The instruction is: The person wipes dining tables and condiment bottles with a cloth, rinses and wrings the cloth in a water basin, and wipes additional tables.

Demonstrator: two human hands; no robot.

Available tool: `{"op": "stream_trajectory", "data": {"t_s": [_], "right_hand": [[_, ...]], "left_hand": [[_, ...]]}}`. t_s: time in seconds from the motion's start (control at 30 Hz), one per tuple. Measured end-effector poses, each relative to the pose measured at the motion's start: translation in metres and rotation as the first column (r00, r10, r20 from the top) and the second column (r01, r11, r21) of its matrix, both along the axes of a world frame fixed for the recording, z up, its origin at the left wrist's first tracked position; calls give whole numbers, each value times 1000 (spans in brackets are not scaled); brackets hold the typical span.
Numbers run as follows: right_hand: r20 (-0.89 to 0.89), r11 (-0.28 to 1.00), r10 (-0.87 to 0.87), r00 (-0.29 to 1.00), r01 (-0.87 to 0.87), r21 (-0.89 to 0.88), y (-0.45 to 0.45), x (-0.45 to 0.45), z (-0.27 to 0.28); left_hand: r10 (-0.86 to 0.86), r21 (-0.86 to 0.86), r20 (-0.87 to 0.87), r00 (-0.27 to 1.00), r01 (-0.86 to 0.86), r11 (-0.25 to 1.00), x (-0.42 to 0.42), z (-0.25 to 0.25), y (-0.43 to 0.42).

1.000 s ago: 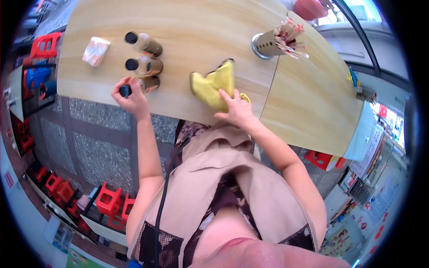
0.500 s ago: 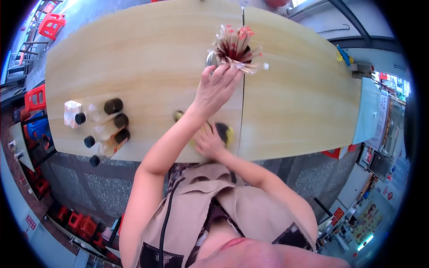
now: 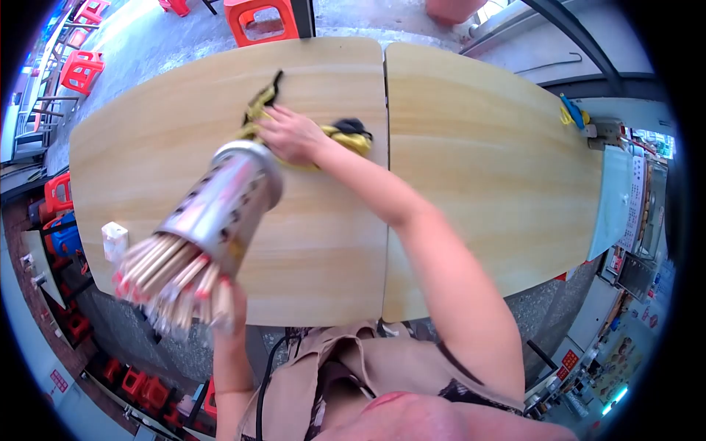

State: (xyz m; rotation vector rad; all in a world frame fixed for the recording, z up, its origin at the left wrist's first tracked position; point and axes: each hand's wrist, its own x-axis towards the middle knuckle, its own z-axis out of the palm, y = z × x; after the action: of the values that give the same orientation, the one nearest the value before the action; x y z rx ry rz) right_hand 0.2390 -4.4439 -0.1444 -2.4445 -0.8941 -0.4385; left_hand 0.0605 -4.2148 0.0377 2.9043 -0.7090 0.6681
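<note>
In the head view, my left hand (image 3: 237,303), left of the frame's centre, grips the holder (image 3: 224,198); the fingers are mostly hidden behind it, so I can't tell how they wrap. The holder is raised and tilted, its base towards the upper centre and the chopsticks (image 3: 169,279) sticking out towards the lower left. My right hand (image 3: 290,137), above centre, lies palm down on the yellow cloth (image 3: 351,141), fingers loosely extended and blurred. The cloth is bunched on the tabletop (image 3: 493,169). A white packet (image 3: 115,242) rests near the tabletop's left edge.
</note>
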Motion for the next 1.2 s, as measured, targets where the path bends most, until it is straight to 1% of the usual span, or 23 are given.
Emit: {"op": "stream_trajectory", "data": {"t_s": [0.03,0.07,0.13,0.2,0.27,0.33,0.37,0.43,0.5,0.57,0.6,0.7,0.77,0.83,0.87,0.9,0.93,1.0,1.03,1.07,1.1,1.17,1.2], "right_hand": [[15,998,-62,998,62,35,3,24,-4],[97,982,-170,981,161,95,4,47,-18],[19,938,-345,938,345,16,-15,81,-32],[191,808,-588,786,580,100,-56,88,-38],[-65,660,-751,657,747,-75,-103,75,-21],[74,542,-837,542,840,-26,-141,80,-34],[70,542,-837,542,840,-26,-148,85,-36],[-57,385,-921,386,922,32,-150,92,-40],[-53,411,-910,411,912,17,-137,63,-35],[-7,450,-893,450,892,-32,-119,4,-28],[-13,467,-884,467,883,-52,-107,-32,-25],[-66,503,-864,499,853,-138,-54,-175,-9],[-198,534,-844,499,816,-222,-12,-287,4],[-288,585,-807,515,763,-275,22,-396,1],[-312,607,-791,527,739,-291,37,-437,1],[-305,657,-753,583,696,-290,51,-463,0],[-371,739,-668,646,638,-219,59,-461,13],[-371,903,-392,842,429,21,77,-448,-1],[-398,941,-271,876,329,84,84,-406,15],[-390,960,-165,906,238,145,95,-367,20],[-320,974,-89,943,150,170,109,-331,10],[-192,982,41,981,-4,188,125,-248,3],[-431,848,95,897,153,507,137,-210,-3]], "left_hand": [[68,-15,1,998,-68,998,-8,-6,8],[123,-41,-9,992,-123,992,-15,-13,13],[176,-111,-67,982,-183,977,-25,-21,20],[198,-89,-62,978,-203,975,-33,-22,21],[214,-77,-64,975,-219,973,-43,-25,24],[200,-101,-107,974,-211,972,-54,-29,28],[200,-98,-108,974,-211,973,-58,-29,30],[194,-82,-159,968,-209,975,-65,-25,34],[216,-122,-166,962,-238,964,-67,-26,40],[126,-124,-102,987,-138,983,-69,-29,48],[127,-128,-68,990,-135,982,-63,-24,45],[121,-174,-57,991,-130,976,-51,-26,49],[158,-221,-102,982,-177,959,-49,-33,59],[53,-319,-139,989,-95,943,-41,-24,59],[-16,-313,-52,999,-2,950,-36,-17,54],[-18,-313,-52,998,1,950,-37,-17,55],[-7,-288,-77,997,-15,958,-39,-18,56],[7,-262,-91,996,-31,965,-42,-18,58],[7,-203,-57,998,-19,979,-44,-17,60],[4,-144,-24,1000,-7,990,-48,-15,61],[-1,-147,-19,1000,-2,989,-52,-12,61],[132,-98,-38,990,-135,986,-61,-5,55],[187,-173,-57,981,-194,966,-69,-4,53]]}}
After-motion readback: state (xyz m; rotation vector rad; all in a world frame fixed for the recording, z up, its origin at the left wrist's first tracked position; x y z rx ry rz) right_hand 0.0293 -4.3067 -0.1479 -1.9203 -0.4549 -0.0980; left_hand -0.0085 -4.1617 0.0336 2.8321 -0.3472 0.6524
